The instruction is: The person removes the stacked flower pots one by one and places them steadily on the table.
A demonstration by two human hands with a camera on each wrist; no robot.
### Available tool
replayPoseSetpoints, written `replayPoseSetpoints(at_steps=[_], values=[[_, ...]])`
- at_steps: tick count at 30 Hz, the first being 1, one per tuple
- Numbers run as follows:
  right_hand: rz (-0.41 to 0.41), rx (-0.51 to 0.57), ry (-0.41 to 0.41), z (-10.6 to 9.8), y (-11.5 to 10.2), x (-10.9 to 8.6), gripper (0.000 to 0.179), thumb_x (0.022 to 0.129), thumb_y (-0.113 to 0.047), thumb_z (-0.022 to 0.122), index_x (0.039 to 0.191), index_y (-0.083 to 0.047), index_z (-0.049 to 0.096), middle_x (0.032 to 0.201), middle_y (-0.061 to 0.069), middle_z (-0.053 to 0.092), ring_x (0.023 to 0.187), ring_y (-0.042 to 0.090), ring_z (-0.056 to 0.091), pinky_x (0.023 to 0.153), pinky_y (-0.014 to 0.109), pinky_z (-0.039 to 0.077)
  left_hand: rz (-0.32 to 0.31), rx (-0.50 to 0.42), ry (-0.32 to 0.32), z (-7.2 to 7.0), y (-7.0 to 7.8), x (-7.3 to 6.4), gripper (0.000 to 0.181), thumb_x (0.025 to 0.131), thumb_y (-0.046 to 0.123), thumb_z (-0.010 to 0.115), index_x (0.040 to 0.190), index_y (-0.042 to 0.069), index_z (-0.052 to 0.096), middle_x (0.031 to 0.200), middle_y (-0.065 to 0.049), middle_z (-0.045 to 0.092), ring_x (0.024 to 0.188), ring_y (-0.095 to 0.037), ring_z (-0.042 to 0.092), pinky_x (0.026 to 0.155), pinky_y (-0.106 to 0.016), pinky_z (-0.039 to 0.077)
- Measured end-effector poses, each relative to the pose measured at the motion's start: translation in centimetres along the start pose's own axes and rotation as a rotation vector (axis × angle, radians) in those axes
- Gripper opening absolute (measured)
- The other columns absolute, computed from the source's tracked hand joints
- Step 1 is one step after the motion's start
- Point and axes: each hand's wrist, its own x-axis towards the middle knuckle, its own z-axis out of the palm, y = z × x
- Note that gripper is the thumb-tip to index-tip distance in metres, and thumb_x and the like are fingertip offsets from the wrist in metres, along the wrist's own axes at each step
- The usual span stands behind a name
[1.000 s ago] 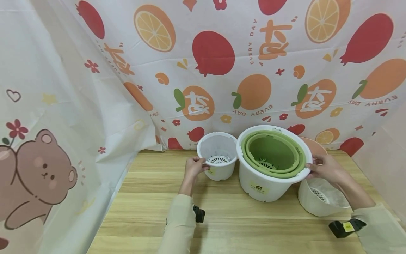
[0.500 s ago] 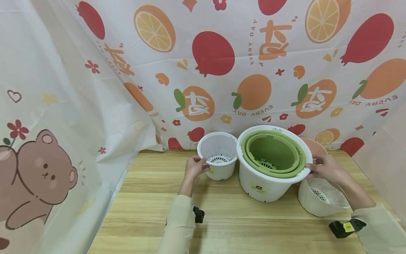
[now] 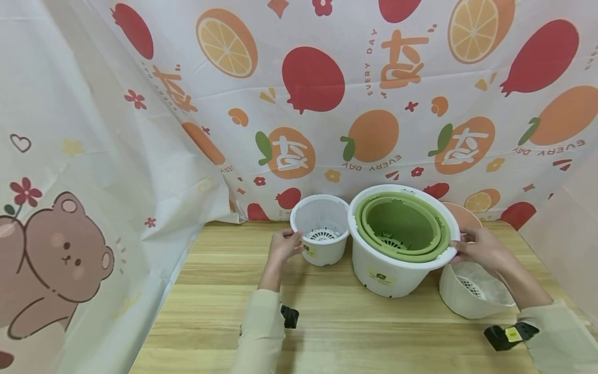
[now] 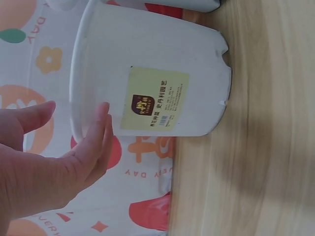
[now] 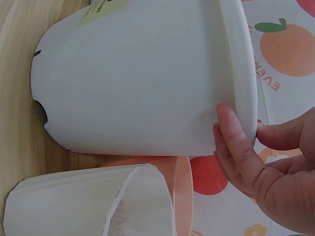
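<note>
In the head view, a small white plastic flowerpot (image 3: 326,251) with a slotted bottom stands at the back of the table. My left hand (image 3: 283,247) is at its left rim; the left wrist view shows the thumb apart from the rim and straight fingers (image 4: 93,140) alongside the pot's wall. To the right stands a large white flowerpot (image 3: 380,275) with two green flowerpots (image 3: 402,223) nested inside. My right hand (image 3: 480,247) pinches this large pot's right rim, thumb on top and fingers (image 5: 238,142) under the lip.
A cream-coloured pot (image 3: 460,298) with a grid bottom sits to the right, below my right forearm. Behind it is a peach-coloured pot (image 3: 462,214), partly hidden. A fruit-printed cloth (image 3: 327,156) hangs right behind the wooden table (image 3: 224,306).
My left hand has shifted slightly left, and its fingers have loosened from the small white flowerpot's rim. The right hand and the pots stay in place.
</note>
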Motion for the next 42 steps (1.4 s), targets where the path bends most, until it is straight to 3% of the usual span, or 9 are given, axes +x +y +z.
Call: replayPoseSetpoints(at_steps=[8, 23, 38, 42], values=[[-0.007, -0.013, 0.007, -0.1, -0.1, -0.1, 0.042, 0.09, 0.004, 0.047, 0.122, 0.026, 0.029, 0.095, 0.026, 0.05, 0.069, 0.014, 0.063, 0.066, 0.032, 0.055, 0.019, 0.066, 0.006, -0.3, 1.1, -0.5, 0.044, 0.093, 0.011, 0.052, 0.125, -0.015, 0.039, 0.116, -0.026, 0.047, 0.107, -0.037, 0.049, 0.085, -0.038, 0.049], [-0.015, -0.037, 0.006, -0.2, -0.1, -0.1, 0.041, 0.089, 0.003, 0.048, 0.121, 0.024, 0.032, 0.092, 0.022, 0.052, 0.068, 0.012, 0.062, 0.063, 0.029, 0.055, 0.038, 0.134, 0.001, -0.4, 2.3, -0.9, 0.044, 0.092, 0.014, 0.055, 0.125, -0.012, 0.041, 0.115, -0.023, 0.046, 0.108, -0.033, 0.048, 0.086, -0.039, 0.049], [0.011, -0.022, -0.002, -0.1, -0.3, 0.0, 0.043, 0.091, 0.003, 0.048, 0.123, 0.024, 0.03, 0.097, 0.026, 0.05, 0.07, 0.014, 0.062, 0.066, 0.03, 0.055, 0.08, 0.183, -0.026, 1.1, 3.8, -1.5, 0.051, 0.089, 0.017, 0.059, 0.128, -0.008, 0.039, 0.12, -0.023, 0.046, 0.106, -0.032, 0.05, 0.082, -0.037, 0.051], [0.016, -0.025, -0.001, -0.1, -0.3, 0.0, 0.042, 0.091, 0.003, 0.048, 0.123, 0.024, 0.03, 0.097, 0.026, 0.05, 0.07, 0.013, 0.062, 0.066, 0.03, 0.055, 0.096, 0.194, -0.062, 1.8, 3.9, -1.8, 0.052, 0.089, 0.016, 0.06, 0.13, -0.007, 0.037, 0.121, -0.024, 0.044, 0.103, -0.033, 0.051, 0.081, -0.037, 0.051]])
